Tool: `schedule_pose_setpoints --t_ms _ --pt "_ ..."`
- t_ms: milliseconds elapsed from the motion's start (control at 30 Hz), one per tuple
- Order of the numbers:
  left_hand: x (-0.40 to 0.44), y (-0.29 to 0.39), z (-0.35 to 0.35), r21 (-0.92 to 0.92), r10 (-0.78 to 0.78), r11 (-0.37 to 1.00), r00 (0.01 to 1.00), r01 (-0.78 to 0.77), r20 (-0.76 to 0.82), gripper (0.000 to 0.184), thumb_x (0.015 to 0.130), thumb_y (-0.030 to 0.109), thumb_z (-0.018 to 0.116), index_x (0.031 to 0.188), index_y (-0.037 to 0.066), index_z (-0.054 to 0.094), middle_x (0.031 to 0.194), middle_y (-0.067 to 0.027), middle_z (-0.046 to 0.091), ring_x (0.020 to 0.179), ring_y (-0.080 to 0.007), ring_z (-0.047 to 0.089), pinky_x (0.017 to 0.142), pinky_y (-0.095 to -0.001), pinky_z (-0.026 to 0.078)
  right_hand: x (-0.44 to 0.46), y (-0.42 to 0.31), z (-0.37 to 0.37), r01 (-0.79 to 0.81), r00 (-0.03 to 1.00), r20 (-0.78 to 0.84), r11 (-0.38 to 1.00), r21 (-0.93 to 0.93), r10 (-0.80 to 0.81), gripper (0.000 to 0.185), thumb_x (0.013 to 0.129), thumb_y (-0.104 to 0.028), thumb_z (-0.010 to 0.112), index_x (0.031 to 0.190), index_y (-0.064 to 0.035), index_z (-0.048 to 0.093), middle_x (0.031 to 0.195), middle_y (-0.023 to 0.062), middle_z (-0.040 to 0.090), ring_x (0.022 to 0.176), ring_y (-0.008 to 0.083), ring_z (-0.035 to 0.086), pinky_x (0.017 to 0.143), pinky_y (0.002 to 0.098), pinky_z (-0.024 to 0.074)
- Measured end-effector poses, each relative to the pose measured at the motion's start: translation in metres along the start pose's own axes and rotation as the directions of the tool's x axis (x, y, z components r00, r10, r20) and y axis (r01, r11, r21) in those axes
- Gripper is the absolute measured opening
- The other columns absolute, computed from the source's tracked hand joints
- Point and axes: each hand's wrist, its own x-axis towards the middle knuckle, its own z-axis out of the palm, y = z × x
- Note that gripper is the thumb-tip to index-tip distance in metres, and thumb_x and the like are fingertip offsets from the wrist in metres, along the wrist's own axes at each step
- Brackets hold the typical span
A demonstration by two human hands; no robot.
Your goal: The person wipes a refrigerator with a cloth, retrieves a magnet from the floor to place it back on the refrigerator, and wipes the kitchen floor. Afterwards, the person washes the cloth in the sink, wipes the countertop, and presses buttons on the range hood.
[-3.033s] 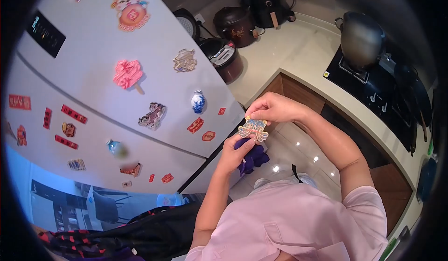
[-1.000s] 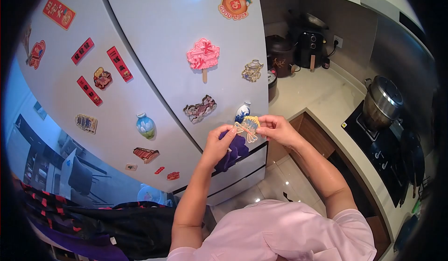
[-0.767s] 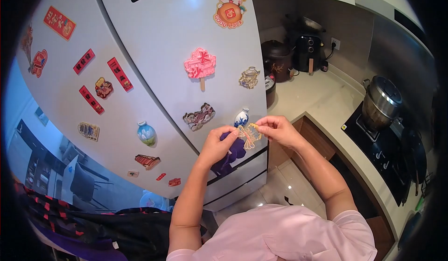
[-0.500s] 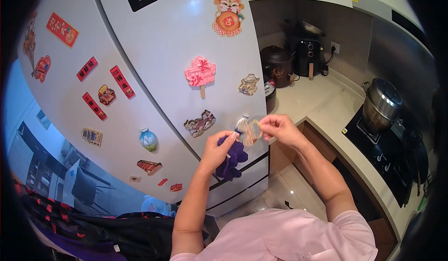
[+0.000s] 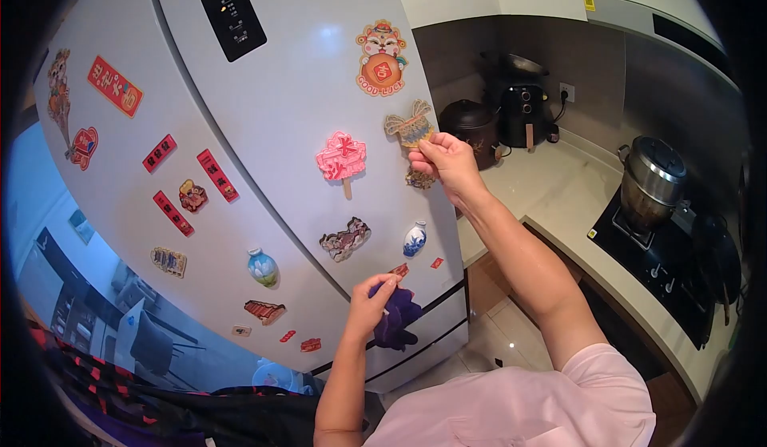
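Note:
In the head view, my right hand (image 5: 446,163) is raised to the upper right of the fridge door. Its fingers pinch the lower edge of a fridge magnet (image 5: 410,125) with bow-like loops on top, which lies close to the door surface; whether it touches cannot be seen. Just below, a gold-coloured magnet (image 5: 419,178) is partly hidden by this hand. Lower down, my left hand (image 5: 370,307) is closed on a bunched purple cloth (image 5: 397,323) that hangs in front of the door. A small red magnet (image 5: 399,270) shows right above its fingertips.
More magnets cover the fridge door (image 5: 307,87), among them a pink popsicle magnet (image 5: 341,158), a lucky cat (image 5: 382,59) and a blue-and-white vase (image 5: 415,239). On the right, a counter (image 5: 551,179) carries a black air fryer (image 5: 523,111), a dark pot (image 5: 470,127) and a stove with a steamer (image 5: 653,183).
My right hand has carried the looped magnet up from beside my left hand to the upper door. My left hand has let go of it and sits lower, keeping the purple cloth.

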Motion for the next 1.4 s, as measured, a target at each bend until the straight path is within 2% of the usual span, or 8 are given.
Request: schedule_pose_setpoints --t_ms 733,1033,1133,1167,1233,1267,1367,1400 --pt "-0.022 -0.035 -0.004 -0.041 -0.124 0.992 0.992 0.124 -0.002 0.020 0.091 0.016 0.057 0.096 -0.001 0.064 0.086 -0.0067 0.065 0.079 -0.0124 0.061 0.072 -0.0253 0.048 0.015 -0.010 0.016 -0.111 0.994 -0.025 0.945 -0.306 0.108 0.024 0.087 -0.025 0.064 0.081 -0.0017 0.061 0.071 0.0058 0.064 0.055 0.0083 0.060 0.050 0.0197 0.0507" --pt "-0.027 -0.036 -0.008 -0.044 -0.112 0.993 0.994 0.112 -0.003 0.021 0.091 0.017 0.057 0.097 -0.001 0.064 0.086 -0.0074 0.065 0.079 -0.0134 0.061 0.072 -0.0261 0.049 0.010 -0.004 0.015 -0.009 1.000 0.005 0.954 -0.299 0.011 0.025 0.087 -0.026 0.065 0.080 -0.0020 0.059 0.067 0.0043 0.063 0.051 0.0071 0.057 0.048 0.0196 0.0491" --pt "-0.031 -0.038 -0.012 -0.069 -0.130 0.989 0.991 0.128 -0.015 0.021 0.091 0.018 0.057 0.096 -0.001 0.064 0.085 -0.0076 0.065 0.078 -0.0135 0.061 0.071 -0.0264 0.049 0.008 -0.004 0.007 0.074 0.997 0.034 0.915 -0.396 -0.065 0.017 0.084 -0.017 0.066 0.085 -0.0013 0.059 0.082 0.0085 0.065 0.067 0.0131 0.063 0.054 0.0246 0.0511" --pt "-0.032 -0.040 -0.013 -0.062 -0.134 0.989 0.991 0.132 -0.020 0.021 0.090 0.018 0.057 0.096 -0.001 0.064 0.085 -0.0076 0.065 0.078 -0.0135 0.060 0.071 -0.0263 0.049 0.004 -0.005 0.006 0.320 0.935 0.073 0.738 -0.593 -0.347 0.014 0.082 -0.014 0.065 0.089 -0.0030 0.060 0.090 0.0077 0.064 0.075 0.0151 0.062 0.058 0.0269 0.0514" --pt "-0.033 -0.045 -0.015 -0.048 -0.143 0.989 0.989 0.142 -0.030 0.021 0.090 0.018 0.057 0.096 -0.001 0.064 0.085 -0.0076 0.065 0.078 -0.0134 0.060 0.071 -0.0261 0.049 -0.004 -0.008 0.005 0.573 0.598 0.321 0.111 -0.812 -0.734 0.018 0.079 -0.008 0.064 0.096 -0.0064 0.060 0.105 0.0062 0.062 0.091 0.0190 0.061 0.066 0.0315 0.0518" --pt "-0.034 -0.046 -0.015 -0.052 -0.148 0.988 0.989 0.146 -0.031 0.021 0.090 0.018 0.057 0.096 -0.002 0.064 0.085 -0.0077 0.065 0.078 -0.0134 0.060 0.071 -0.0261 0.049 -0.003 -0.005 0.001 0.596 0.582 0.393 0.044 -0.802 -0.712 0.042 0.074 -0.003 0.063 0.114 -0.0151 0.058 0.128 0.0022 0.051 0.114 0.0240 0.050 0.085 0.0396 0.0464" --pt "-0.036 -0.046 -0.012 -0.061 -0.164 0.985 0.986 0.162 -0.029 0.022 0.090 0.019 0.058 0.096 -0.001 0.064 0.085 -0.0076 0.065 0.078 -0.0135 0.060 0.071 -0.0260 0.049 -0.001 0.000 -0.003 0.551 0.500 0.629 -0.342 -0.762 -0.596 0.053 0.076 -0.003 0.061 0.126 -0.0183 0.053 0.137 0.0024 0.046 0.122 0.0242 0.045 0.096 0.0444 0.0383" --pt "-0.037 -0.046 -0.011 -0.063 -0.174 0.983 0.984 0.172 -0.027 0.022 0.090 0.019 0.058 0.096 -0.001 0.064 0.084 -0.0074 0.065 0.078 -0.0135 0.060 0.071 -0.0259 0.049 0.000 0.004 -0.005 0.531 0.520 0.626 -0.354 -0.770 -0.581 0.054 0.077 -0.004 0.060 0.128 -0.0189 0.051 0.139 0.0021 0.044 0.124 0.0245 0.043 0.099 0.0458 0.0352"
